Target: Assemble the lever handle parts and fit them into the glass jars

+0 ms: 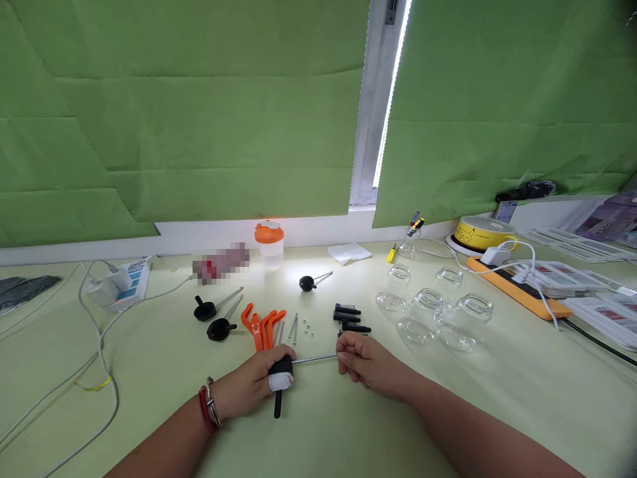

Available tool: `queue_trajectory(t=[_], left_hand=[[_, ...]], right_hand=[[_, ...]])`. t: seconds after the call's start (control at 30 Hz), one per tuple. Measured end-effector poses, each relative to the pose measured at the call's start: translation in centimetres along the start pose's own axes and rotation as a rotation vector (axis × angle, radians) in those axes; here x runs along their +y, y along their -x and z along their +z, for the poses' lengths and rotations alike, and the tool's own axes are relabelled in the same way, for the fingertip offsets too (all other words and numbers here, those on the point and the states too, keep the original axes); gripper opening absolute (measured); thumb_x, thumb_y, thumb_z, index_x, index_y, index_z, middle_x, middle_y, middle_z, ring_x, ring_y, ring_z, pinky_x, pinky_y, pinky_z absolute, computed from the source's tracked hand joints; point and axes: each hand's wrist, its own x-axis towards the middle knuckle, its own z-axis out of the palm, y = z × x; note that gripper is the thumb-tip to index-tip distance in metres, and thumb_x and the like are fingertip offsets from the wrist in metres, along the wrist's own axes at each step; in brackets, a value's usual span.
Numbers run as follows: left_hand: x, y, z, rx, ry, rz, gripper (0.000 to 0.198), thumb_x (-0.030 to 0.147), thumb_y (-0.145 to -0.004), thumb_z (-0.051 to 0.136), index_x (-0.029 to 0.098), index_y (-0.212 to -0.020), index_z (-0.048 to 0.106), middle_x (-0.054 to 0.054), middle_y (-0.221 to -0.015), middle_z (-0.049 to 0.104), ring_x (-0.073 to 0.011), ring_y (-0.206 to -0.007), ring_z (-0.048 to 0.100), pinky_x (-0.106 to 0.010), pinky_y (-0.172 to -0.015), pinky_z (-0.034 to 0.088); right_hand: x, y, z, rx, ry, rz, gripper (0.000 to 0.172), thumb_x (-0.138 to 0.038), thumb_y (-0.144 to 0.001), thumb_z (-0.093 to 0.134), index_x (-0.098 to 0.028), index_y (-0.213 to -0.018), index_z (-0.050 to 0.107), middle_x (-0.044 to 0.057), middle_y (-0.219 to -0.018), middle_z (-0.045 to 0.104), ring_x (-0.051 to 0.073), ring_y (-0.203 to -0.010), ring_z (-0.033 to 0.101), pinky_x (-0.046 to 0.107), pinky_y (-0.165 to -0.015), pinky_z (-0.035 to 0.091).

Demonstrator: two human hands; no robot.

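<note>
My left hand (259, 377), with white tape on one finger, is closed around a black part (277, 401) whose narrow black arm points down toward me. A thin metal rod (314, 359) runs from this part to the right. The fingers of my right hand (365, 362) pinch the rod's far end and hide its tip. Just beyond my left hand lie orange handles (256, 332) and several loose screws (295, 328) with tiny nuts (307, 326). Black cylinders with springs (352, 318) lie beyond my right hand. Three black cup-shaped pieces with metal rods (219, 330) rest farther back.
Several clear glass jars (423, 317) stand to the right, near an orange power strip (517, 285). At the back are an orange-lidded cup (270, 247), a white paper (350, 253) and yellow-handled screwdrivers (393, 254). White cables (102, 338) cross the table's left side.
</note>
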Motion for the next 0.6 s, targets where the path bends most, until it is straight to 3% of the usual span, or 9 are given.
queue_trajectory(t=[0.2, 0.33, 0.6], left_hand=[[0.18, 0.09, 0.02, -0.009, 0.003, -0.023, 0.028, 0.046, -0.087, 0.042, 0.021, -0.098, 0.048, 0.002, -0.074, 0.04, -0.0132, -0.064, 0.035, -0.024, -0.059, 0.036], [0.15, 0.04, 0.07, -0.011, 0.034, -0.01, 0.026, 0.045, -0.088, 0.042, 0.021, -0.096, 0.047, 0.003, -0.073, 0.039, -0.0125, -0.063, 0.033, -0.024, -0.058, 0.034], [0.11, 0.01, 0.03, -0.02, 0.057, -0.005, 0.02, 0.039, -0.088, 0.044, 0.021, -0.096, 0.047, 0.003, -0.073, 0.038, -0.012, -0.062, 0.033, -0.023, -0.057, 0.032]], right_hand=[[0.11, 0.03, 0.07, 0.012, 0.003, 0.011, 0.021, -0.041, -0.086, 0.045, -0.02, -0.085, 0.048, 0.001, -0.076, 0.058, 0.008, -0.056, 0.044, 0.018, -0.045, 0.031], [0.1, 0.01, 0.08, 0.028, -0.011, 0.008, 0.017, -0.037, -0.083, 0.05, -0.022, -0.092, 0.047, -0.001, -0.075, 0.057, 0.008, -0.056, 0.045, 0.018, -0.046, 0.032], [0.09, -0.07, 0.15, 0.011, -0.004, -0.011, 0.012, -0.034, -0.085, 0.046, -0.021, -0.086, 0.047, -0.001, -0.075, 0.058, 0.008, -0.056, 0.044, 0.018, -0.045, 0.032]])
